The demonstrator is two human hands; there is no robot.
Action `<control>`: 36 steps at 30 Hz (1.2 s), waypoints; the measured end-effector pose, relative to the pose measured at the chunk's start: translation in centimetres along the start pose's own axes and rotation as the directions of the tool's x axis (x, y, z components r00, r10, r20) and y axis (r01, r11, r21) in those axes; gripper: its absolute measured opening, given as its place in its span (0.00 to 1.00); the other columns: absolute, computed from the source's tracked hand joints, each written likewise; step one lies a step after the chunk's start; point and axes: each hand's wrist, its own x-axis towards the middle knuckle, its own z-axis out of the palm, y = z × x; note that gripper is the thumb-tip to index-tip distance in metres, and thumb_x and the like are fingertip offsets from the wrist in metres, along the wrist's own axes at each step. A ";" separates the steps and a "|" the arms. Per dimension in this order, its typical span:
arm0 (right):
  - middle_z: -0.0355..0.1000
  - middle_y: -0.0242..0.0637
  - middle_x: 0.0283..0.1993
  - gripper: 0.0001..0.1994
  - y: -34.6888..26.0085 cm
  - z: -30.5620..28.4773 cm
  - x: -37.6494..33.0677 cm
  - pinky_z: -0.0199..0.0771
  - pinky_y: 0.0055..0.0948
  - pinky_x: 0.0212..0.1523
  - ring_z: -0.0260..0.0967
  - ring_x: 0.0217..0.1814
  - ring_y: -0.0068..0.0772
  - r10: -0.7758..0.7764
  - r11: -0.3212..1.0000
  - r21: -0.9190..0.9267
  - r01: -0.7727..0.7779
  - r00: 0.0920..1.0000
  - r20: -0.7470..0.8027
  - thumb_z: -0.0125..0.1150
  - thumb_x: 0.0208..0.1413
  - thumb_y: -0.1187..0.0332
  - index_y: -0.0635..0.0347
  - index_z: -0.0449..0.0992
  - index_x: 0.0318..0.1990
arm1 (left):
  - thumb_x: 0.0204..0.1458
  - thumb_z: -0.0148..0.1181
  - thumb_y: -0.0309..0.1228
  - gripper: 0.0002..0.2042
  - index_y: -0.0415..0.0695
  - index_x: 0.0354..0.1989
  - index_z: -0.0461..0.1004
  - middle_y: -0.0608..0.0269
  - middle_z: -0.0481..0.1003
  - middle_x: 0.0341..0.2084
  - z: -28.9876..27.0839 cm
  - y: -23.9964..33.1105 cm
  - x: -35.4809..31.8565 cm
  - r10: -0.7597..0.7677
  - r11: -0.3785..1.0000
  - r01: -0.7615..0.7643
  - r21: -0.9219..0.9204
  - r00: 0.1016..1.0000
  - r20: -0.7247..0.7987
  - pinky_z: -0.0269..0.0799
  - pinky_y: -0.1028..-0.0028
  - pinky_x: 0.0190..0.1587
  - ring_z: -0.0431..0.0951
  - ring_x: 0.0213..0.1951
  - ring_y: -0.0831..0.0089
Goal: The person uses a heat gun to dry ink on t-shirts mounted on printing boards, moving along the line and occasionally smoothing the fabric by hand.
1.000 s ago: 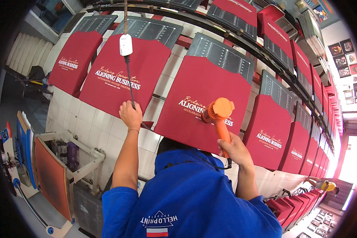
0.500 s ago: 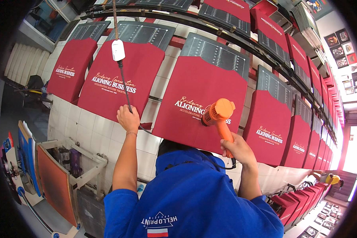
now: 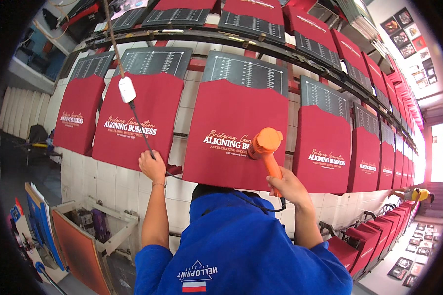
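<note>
My right hand [image 3: 287, 186] grips the handle of an orange heat gun [image 3: 268, 141]. Its dark nozzle points down over the white and gold print on a maroon shirt [image 3: 231, 108], hiding the right part of the lettering. My left hand [image 3: 152, 166] is closed around a black power cord [image 3: 142, 129]. This cord hangs from a white socket connector [image 3: 127, 89] on a brown cable and runs past my hand toward my body. Behind the cord lies another printed maroon shirt [image 3: 152, 98]. Each shirt is stretched over a dark board [image 3: 243, 73] with white ruled marks.
More maroon shirts on boards [image 3: 322, 152] line the long table to the right. Beyond a dark metal rail [image 3: 231, 38] is a second row. An orange-brown framed screen [image 3: 79, 248] stands at lower left. A person in yellow [image 3: 419, 194] is far right.
The whole view has shifted, so the table sits lower and further left. The heat gun has moved a little to the right over the print. Both hands keep their hold.
</note>
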 end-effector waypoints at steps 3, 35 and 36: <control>0.70 0.32 0.28 0.12 -0.5 0.1 -0.5 0.73 0.23 0.25 0.72 0.23 0.22 0.006 1.000 0.012 -0.006 1.000 -0.005 0.58 0.61 0.65 0.65 0.69 0.43 | 0.57 0.53 0.36 0.12 0.38 0.30 0.74 0.49 0.73 0.32 0.6 -1.2 -0.2 0.051 0.999 -0.051 -0.002 0.997 -0.065 0.66 0.52 0.42 0.72 0.40 0.48; 0.73 0.34 0.31 0.16 2.3 -6.8 -0.1 0.75 0.27 0.32 0.73 0.29 0.24 -0.273 0.960 0.012 0.280 0.923 0.273 0.62 0.56 0.58 0.63 0.71 0.40 | 0.68 0.40 0.43 0.27 0.25 0.35 0.71 0.34 0.74 0.31 -0.5 4.6 -8.0 -0.008 0.908 0.042 -0.416 0.997 0.083 0.65 0.53 0.41 0.71 0.34 0.44; 0.73 0.34 0.31 0.16 4.0 -9.2 -0.6 0.74 0.26 0.32 0.73 0.29 0.23 -0.271 0.963 0.066 0.263 0.924 0.270 0.63 0.56 0.59 0.63 0.70 0.41 | 0.68 0.40 0.43 0.27 0.26 0.33 0.70 0.38 0.74 0.29 -1.5 7.1 -10.4 -0.026 0.884 0.073 -0.461 0.994 0.106 0.65 0.55 0.39 0.70 0.31 0.48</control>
